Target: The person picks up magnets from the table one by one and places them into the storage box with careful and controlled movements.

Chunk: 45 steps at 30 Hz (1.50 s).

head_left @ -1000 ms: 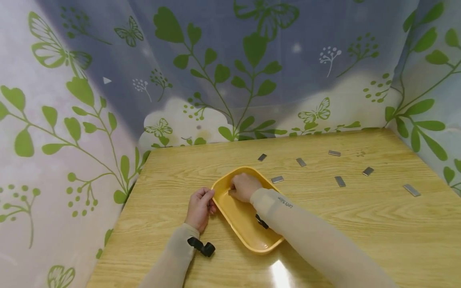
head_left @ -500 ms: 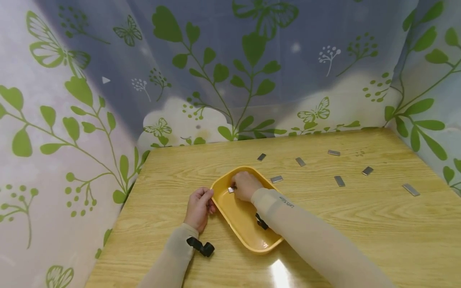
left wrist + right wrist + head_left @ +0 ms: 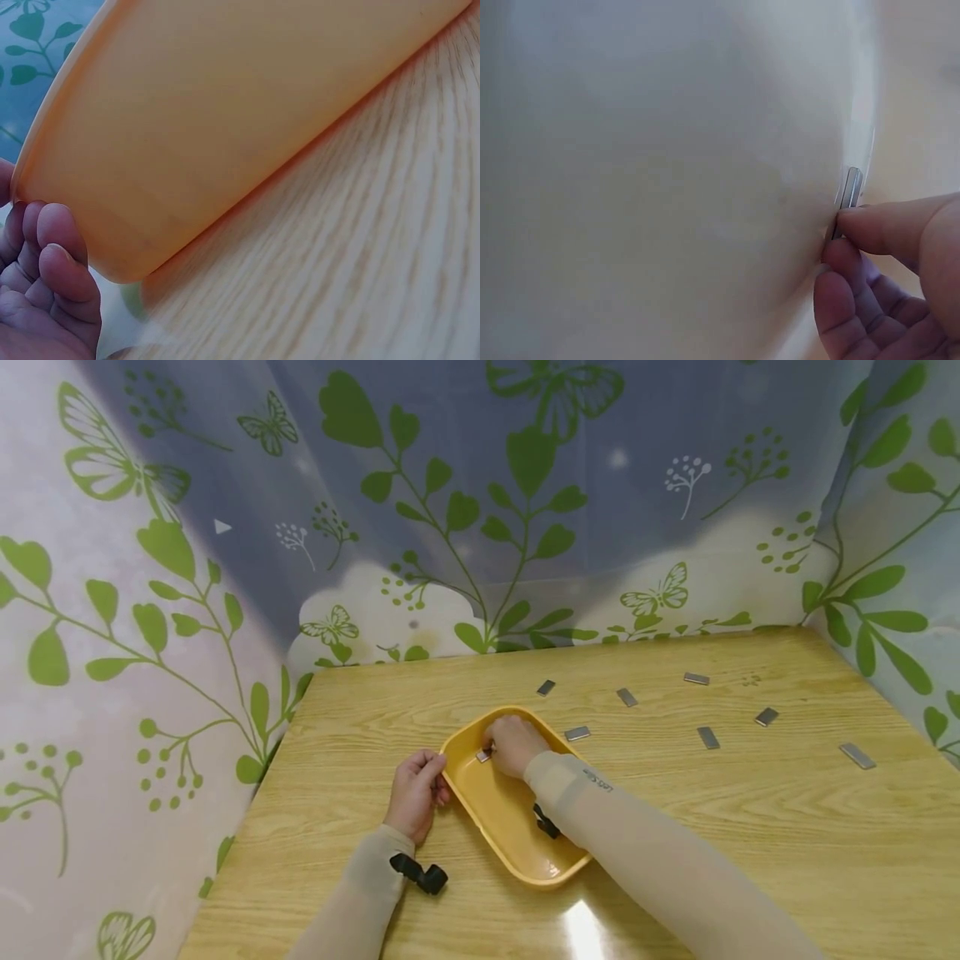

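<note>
A yellow plastic bin (image 3: 495, 810) stands on the table, turned at a slant. My left hand (image 3: 414, 793) pinches its left rim between thumb and curled fingers; the left wrist view shows the fingertips against the outer wall (image 3: 225, 112). Inside the far end of the bin is my right hand (image 3: 513, 745). Its thumb and finger pinch a small, flat silver metal bar (image 3: 850, 191), held close to the bin's inner wall. In the head view only the end of this bar (image 3: 483, 755) shows; the hand hides the rest.
Several similar small metal bars lie scattered on the wooden table (image 3: 675, 827) beyond and right of the bin, the closest bar (image 3: 577, 733) just off its right rim. Patterned cloth (image 3: 420, 527) closes off the back and sides.
The bar in my right hand has tilted a little, showing its bright face half a second ago and slightly less now. My left hand and the bin have stayed in place.
</note>
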{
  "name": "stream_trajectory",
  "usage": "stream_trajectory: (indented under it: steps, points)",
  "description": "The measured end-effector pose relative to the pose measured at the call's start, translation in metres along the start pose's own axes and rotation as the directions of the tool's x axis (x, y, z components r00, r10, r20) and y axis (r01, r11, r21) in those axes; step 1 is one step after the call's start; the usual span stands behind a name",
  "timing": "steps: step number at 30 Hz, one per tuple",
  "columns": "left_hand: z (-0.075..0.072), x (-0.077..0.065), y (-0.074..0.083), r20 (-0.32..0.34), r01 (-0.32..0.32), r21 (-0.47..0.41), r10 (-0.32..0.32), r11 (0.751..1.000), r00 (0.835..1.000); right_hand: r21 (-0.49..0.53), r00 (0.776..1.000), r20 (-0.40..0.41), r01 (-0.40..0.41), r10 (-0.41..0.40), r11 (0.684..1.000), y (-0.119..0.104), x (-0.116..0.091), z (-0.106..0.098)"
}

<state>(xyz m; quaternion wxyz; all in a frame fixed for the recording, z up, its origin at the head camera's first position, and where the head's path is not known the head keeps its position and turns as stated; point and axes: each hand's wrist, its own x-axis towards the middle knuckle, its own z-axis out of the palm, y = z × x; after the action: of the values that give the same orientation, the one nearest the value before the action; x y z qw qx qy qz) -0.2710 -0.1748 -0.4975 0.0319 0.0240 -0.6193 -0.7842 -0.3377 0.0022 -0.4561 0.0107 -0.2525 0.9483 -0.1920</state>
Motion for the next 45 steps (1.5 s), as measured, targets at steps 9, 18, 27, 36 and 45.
stream_trajectory:
  steps: [9,18,27,36,45]
  points:
    - [-0.0006,-0.0018,-0.0017,-0.006,0.025,-0.007,-0.025,1.000,1.000,0.026,1.000,0.003,0.014,-0.014,1.000,0.0028,-0.0004,0.0026]
    - [-0.0014,-0.0015,0.0010,0.010,-0.004,0.009,0.004,1.000,1.000,0.028,0.999,-0.007,0.034,-0.034,0.999,0.0016,0.0015,-0.0002]
    - [-0.0015,-0.0017,0.0021,0.009,0.004,0.006,-0.004,1.000,1.000,0.034,1.000,0.010,0.009,-0.010,0.999,0.0008,0.0025,-0.0006]
    - [-0.0026,-0.0012,-0.0022,0.016,0.032,0.004,-0.032,0.999,0.999,0.076,0.999,0.034,-0.024,0.021,0.997,0.0010,-0.0006,-0.0009]
    - [-0.0045,0.0005,0.0003,0.021,0.011,0.021,-0.011,1.000,1.000,0.119,0.996,0.055,-0.082,0.076,0.989,0.0003,0.0032,-0.0054]
